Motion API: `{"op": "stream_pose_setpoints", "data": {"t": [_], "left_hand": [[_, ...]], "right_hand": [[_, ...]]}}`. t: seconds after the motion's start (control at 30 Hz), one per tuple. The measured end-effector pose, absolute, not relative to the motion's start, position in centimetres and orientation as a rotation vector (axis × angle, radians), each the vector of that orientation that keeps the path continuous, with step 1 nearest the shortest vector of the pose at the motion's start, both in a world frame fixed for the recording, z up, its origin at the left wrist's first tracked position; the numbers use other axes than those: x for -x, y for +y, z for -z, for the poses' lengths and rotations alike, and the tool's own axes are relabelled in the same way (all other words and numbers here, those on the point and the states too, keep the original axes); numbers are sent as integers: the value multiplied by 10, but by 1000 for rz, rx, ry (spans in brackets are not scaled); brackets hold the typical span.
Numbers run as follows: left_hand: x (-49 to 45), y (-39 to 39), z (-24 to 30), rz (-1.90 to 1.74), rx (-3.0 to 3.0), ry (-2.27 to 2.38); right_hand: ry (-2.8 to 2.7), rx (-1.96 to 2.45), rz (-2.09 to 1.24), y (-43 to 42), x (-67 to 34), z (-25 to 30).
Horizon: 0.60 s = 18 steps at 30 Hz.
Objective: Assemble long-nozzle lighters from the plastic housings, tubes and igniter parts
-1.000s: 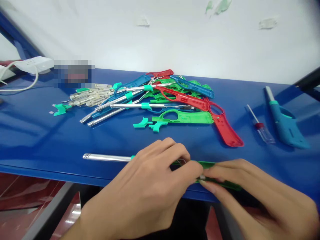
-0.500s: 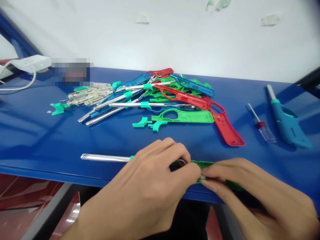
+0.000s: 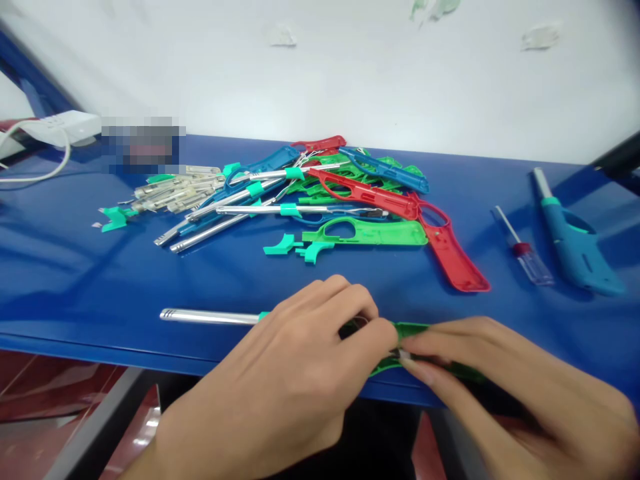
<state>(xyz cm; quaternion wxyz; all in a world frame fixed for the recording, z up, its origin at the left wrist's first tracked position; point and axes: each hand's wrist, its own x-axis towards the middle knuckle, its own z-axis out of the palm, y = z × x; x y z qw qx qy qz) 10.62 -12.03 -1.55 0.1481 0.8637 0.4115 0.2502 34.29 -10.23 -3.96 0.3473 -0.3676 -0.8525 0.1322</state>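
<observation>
At the front edge of the shelf lies a green lighter handle shell (image 3: 413,328), with a silver metal tube (image 3: 210,317) reaching out to the left. My left hand (image 3: 305,360) is closed, its fingers curled over the shell near the tube's base and covering most of it. A small dark and whitish part (image 3: 401,354) sits at the fingertips of my right hand (image 3: 480,367), pinched between thumb and forefinger inside the shell. Thin wire shows in the gap under my left forefinger. The far end of the shell is hidden beneath my right hand.
Behind my hands is a pile of red, blue and green handle shells (image 3: 370,193) and metal tubes. Teal triggers (image 3: 280,245) lie in front of it, clear parts (image 3: 180,190) to its left. A screwdriver (image 3: 531,262) and a blue lighter (image 3: 575,247) lie at right.
My left thumb and forefinger have shifted slightly left, away from my right fingertips. More of the small part and the shell's near rim now shows.
</observation>
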Motion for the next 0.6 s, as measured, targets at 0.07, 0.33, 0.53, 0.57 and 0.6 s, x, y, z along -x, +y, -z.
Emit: {"op": "stream_pose_setpoints", "data": {"t": [0.07, 0.33, 0.53, 0.57, 0.6], "left_hand": [[-107, -120, 16, -722, -2496, 1181], [-108, -121, 13, -710, -2475, 1217], [-106, -119, 13, -670, -2498, 1216], [-106, -119, 13, -665, -2504, 1218], [-106, -119, 14, -659, -2511, 1219]], "right_hand": [[-2212, 957, -346, -102, -343, 41], [-2234, 947, -319, -101, -342, 41], [-2227, 932, -304, -101, -343, 41], [-2226, 929, -306, -100, -343, 40], [-2227, 934, -311, -100, -343, 40]]}}
